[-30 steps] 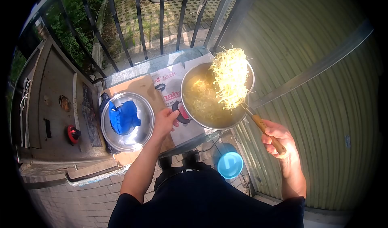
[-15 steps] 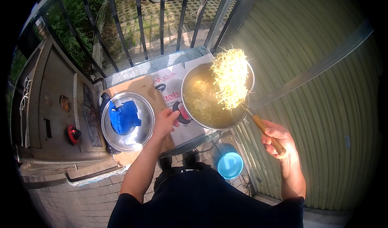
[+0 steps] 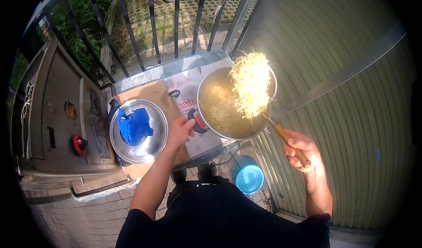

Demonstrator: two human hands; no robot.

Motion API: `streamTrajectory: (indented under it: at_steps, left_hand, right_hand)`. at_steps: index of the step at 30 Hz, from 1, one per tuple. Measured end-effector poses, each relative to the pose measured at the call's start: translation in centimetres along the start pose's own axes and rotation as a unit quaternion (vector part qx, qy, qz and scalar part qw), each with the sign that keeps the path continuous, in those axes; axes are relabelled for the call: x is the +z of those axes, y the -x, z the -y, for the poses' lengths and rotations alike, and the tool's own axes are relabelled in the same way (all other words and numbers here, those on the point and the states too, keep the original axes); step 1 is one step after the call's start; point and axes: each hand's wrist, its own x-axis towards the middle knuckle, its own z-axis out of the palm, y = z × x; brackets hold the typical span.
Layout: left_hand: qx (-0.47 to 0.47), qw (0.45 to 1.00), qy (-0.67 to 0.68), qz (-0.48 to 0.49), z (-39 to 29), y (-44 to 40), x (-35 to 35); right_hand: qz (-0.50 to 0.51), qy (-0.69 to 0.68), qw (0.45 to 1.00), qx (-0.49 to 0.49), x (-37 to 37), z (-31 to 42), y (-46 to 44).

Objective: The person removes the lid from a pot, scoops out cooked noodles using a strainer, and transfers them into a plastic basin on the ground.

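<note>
My right hand [image 3: 301, 151] is closed round the wooden handle of a skimmer [image 3: 288, 141]. Its metal head is hidden under a heaped load of pale yellow bean sprouts [image 3: 250, 85], held over the right side of a large metal pot [image 3: 200, 109]. Cloudy yellowish liquid with more pale bits fills part of the pot. Beside the pot's black loop handle [image 3: 196, 121] is my left hand [image 3: 179, 131], fingers loosely bent and a fingertip close to the handle. Whether it touches cannot be made out.
Left of the pot, a steel bowl [image 3: 116, 144] with a blue cloth [image 3: 135, 127] stands on cardboard [image 3: 154, 92]. A rusty metal cabinet [image 3: 66, 125] is farther left. Black railings [image 3: 176, 23] rise behind, a corrugated wall [image 3: 351, 94] at right. A blue basin [image 3: 249, 180] sits on the paving.
Almost nothing differs. The sprouts on the skimmer stay over the pot, and both hands keep their places; the view has shifted very slightly.
</note>
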Motion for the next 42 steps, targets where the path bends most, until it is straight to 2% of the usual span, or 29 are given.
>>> streamTrajectory:
  at_steps: [16, 19, 25, 42]
  left_hand:
    - [0.0, 1.0, 0.0, 0.003, 0.0, 0.0, -0.1]
    - [0.0, 1.0, 0.002, 0.006, 0.1, -0.2, -0.1]
    - [-0.001, 1.0, 0.004, 0.007, -0.1, -0.1, -0.1]
    - [0.004, 1.0, 0.003, 0.0, 0.0, 0.2, 0.0]
  right_hand:
    - [-0.004, 0.004, 1.0, 0.003, 0.2, -0.2, -0.3]
    - [0.022, 0.004, 1.0, 0.012, 0.1, -0.2, -0.4]
    - [-0.012, 0.013, 1.0, 0.007, -0.2, -0.9, -0.6]
    - [0.015, -0.008, 1.0, 0.025, -0.8, -2.5, -1.6]
